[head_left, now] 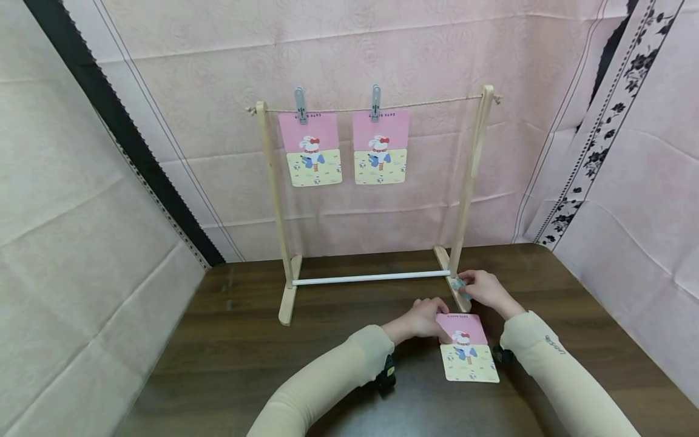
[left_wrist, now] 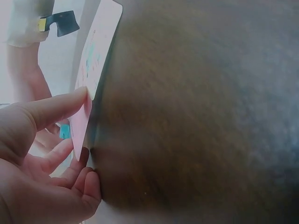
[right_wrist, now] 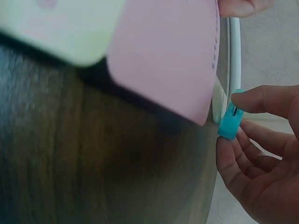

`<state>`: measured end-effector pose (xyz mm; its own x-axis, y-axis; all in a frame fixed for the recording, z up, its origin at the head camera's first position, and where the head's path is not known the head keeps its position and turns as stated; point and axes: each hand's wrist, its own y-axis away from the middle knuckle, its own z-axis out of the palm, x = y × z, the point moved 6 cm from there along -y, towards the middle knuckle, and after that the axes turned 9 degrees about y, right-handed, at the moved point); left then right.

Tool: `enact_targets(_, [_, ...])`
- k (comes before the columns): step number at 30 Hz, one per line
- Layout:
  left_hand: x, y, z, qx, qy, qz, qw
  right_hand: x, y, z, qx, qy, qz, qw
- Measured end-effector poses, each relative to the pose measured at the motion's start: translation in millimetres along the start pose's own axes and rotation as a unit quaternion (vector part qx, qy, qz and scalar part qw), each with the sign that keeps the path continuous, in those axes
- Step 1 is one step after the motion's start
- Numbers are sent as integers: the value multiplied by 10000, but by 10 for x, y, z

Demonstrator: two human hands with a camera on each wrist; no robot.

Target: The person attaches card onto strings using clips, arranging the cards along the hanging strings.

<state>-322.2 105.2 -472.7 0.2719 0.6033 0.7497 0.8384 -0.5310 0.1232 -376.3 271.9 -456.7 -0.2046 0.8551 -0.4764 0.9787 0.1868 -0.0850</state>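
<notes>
My left hand (head_left: 423,318) holds a pink-and-yellow card (head_left: 469,361) by its left edge near the pink end, thumb on the printed face. A rabbit figure with a red bow decorates the card. Just right of it, my right hand (head_left: 486,292) pinches a teal clothespin (right_wrist: 230,122) between thumb and fingers, beside the right foot of a wooden stand (head_left: 471,182). Two matching cards, one on the left (head_left: 314,136) and one in the middle (head_left: 380,138), hang from the stand's rope (head_left: 437,104), each under a grey-blue clothespin (head_left: 375,100).
A white bar (head_left: 371,278) joins the stand's feet low over the brown wooden table (head_left: 229,364). Pale cloth (head_left: 382,218) drapes behind the stand and at both sides. A dark wrist camera (head_left: 386,373) is strapped under my left sleeve.
</notes>
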Motion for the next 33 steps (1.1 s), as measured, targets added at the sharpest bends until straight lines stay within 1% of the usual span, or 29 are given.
enact_targets(4, [-15,13,-29,11,190,-93,9998,8,25,-53,90,104,-7,9999])
enact_targets(7, [-10,25,-57,20,372,-106,9992,38,39,-84,104,139,70,9998])
enact_targets(11, [-9,24,-88,21,521,-16,9986,80,60,-116,97,180,215,9996])
enact_targets(16, [-18,18,-134,56,549,103,9984,93,99,-176,112,139,264,9995])
enact_targets(18, [-24,12,-151,92,564,201,9982,103,111,-198,146,124,257,9995])
enact_targets(21, [-34,8,-183,162,652,256,9974,143,121,-216,185,83,290,9994])
enact_targets(24, [-57,12,-215,249,884,235,9955,191,130,-221,175,57,329,9993])
enact_targets(29, [-107,29,-255,351,1462,55,9886,249,155,-235,225,47,370,9991])
enact_targets(33, [-126,33,-290,413,1757,8,9836,263,185,-260,291,22,356,9989])
